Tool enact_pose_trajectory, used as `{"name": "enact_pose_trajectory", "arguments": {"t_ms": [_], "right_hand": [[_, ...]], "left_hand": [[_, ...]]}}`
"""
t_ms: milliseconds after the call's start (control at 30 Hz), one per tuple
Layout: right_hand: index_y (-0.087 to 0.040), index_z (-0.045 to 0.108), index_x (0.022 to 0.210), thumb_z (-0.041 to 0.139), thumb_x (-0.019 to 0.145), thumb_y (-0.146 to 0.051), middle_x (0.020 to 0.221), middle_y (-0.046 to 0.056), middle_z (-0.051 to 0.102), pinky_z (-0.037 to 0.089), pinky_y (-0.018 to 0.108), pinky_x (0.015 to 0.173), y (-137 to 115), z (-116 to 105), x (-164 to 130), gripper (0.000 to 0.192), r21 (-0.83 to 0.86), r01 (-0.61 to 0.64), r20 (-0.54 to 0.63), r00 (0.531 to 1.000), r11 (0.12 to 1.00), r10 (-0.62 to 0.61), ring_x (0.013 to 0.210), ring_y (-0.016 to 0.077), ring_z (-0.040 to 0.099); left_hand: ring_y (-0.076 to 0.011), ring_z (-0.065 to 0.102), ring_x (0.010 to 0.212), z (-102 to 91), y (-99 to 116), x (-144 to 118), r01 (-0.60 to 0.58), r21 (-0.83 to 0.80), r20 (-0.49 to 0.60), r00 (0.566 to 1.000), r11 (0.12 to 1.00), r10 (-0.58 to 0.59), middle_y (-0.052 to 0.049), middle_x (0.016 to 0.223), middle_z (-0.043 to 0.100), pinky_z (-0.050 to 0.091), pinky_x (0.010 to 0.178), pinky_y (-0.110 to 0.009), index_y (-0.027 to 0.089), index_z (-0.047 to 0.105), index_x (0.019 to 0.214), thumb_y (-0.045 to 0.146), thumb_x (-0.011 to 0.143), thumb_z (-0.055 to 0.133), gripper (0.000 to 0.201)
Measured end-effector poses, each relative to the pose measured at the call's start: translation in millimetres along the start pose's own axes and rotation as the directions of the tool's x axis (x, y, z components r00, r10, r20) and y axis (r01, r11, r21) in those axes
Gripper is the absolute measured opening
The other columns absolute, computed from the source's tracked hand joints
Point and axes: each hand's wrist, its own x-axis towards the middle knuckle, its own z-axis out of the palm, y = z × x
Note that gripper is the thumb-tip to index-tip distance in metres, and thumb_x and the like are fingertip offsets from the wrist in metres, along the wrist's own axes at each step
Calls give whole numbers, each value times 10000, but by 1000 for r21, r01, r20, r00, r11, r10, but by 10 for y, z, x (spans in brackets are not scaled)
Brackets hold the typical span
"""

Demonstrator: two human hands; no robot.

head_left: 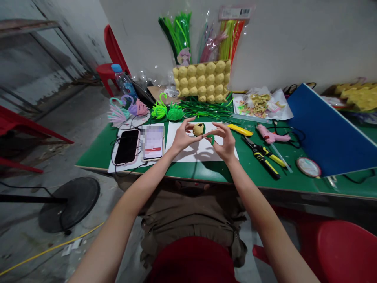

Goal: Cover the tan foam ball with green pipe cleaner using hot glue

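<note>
Grey concrete floor (pixel 44 118), red chairs (pixel 113 51)

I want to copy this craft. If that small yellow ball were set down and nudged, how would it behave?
The yellow ball looks round, so it would probably roll on the green table. The left hand and right hand pinch it with fingertips only, suggesting it is light. Its fuzzy surface likely resists slipping.

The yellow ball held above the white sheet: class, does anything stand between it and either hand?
Nothing visible does. The left hand and right hand both pinch the yellow ball directly, a green pipe cleaner curling at it. Scissors and glue gun lie off to the right.
</note>
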Motion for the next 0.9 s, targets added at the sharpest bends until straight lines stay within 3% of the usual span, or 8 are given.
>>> {"name": "enact_pose_trajectory", "arguments": {"t_ms": [333, 500, 567, 633, 667, 700, 800, 900], "right_hand": [[-286, 684, 1271, 577, 968, -192, 1029, 64, 816, 629, 430, 858, -128, -40, 6, 335, -203, 205, 324, 937, 957, -132, 931, 233, 759], [-226, 716, 1265, 580, 912, -126, 1185, 118, 789, 632, 410, 855, -679, -448, -135, 392, -475, 81, 441, 883, 876, 157, 1004, 275, 768], [-235, 778, 1115, 641, 901, -195, 1014, 94, 825, 631, 364, 753, -856, -812, -108, 257, -534, -44, 500, 789, 844, 357, 852, 268, 782], [-256, 803, 969, 686, 885, -259, 903, 49, 827, 621, 315, 706, -879, -1229, 16, 144, -500, -194, 604, 620, 844, 501, 775, 236, 775], [-253, 802, 980, 698, 878, -283, 897, 43, 823, 621, 308, 707, -823, -1436, 104, 148, -508, -263, 601, 575, 821, 556, 779, 231, 774], [-239, 794, 1021, 681, 889, -283, 910, 55, 820, 622, 318, 735, -726, -1629, 198, 179, -559, -310, 517, 595, 769, 615, 809, 236, 774], [-141, 753, 1125, 643, 848, -113, 1022, 161, 798, 599, 386, 826, -290, -2079, 428, 299, -830, -360, 42, 722, 427, 691, 929, 296, 763], [-118, 753, 1101, 669, 769, -40, 1154, 202, 771, 574, 403, 873, 149, -2305, 489, 351, -917, -288, 45, 613, 276, 789, 1020, 333, 743]], "left_hand": [[-245, 735, 1068, 3, -45, -15, -3, 68, -37, 999, 998, 6, -94, 1131, 768, 556, 851, -332, 203, 538, 1301, 317, 624, 894, 773], [-229, 735, 1036, -8, -82, 1, 5, 134, -86, 996, 991, 6, -74, 1119, 769, 562, 847, -334, 217, 543, 1282, 271, 655, 852, 701], [-230, 737, 1027, -14, -85, 8, 11, 131, -108, 994, 991, 4, -77, 1111, 769, 566, 849, -337, 214, 548, 1255, 278, 649, 856, 683], [-240, 739, 1033, -20, -73, 13, 4, 120, -117, 993, 993, 10, -79, 1110, 770, 571, 848, -346, 215, 545, 1243, 283, 643, 856, 679], [-244, 737, 1042, -24, -62, 14, -7, 127, -106, 994, 992, 21, -85, 1127, 767, 575, 858, -356, 213, 540, 1251, 285, 651, 849, 679], [-246, 736, 1045, -27, -47, 14, -26, 138, -94, 995, 990, 39, -87, 1132, 764, 577, 879, -367, 211, 539, 1257, 285, 652, 848, 683], [-249, 726, 1076, -34, 0, 10, -105, 147, -77, 990, 983, 118, -83, 1129, 763, 569, 937, -380, 209, 543, 1281, 256, 646, 848, 705], [-252, 719, 1102, -36, 31, -1, -177, 148, -55, 981, 973, 187, -84, 1142, 755, 558, 962, -378, 204, 539, 1308, 252, 639, 854, 741]]}}
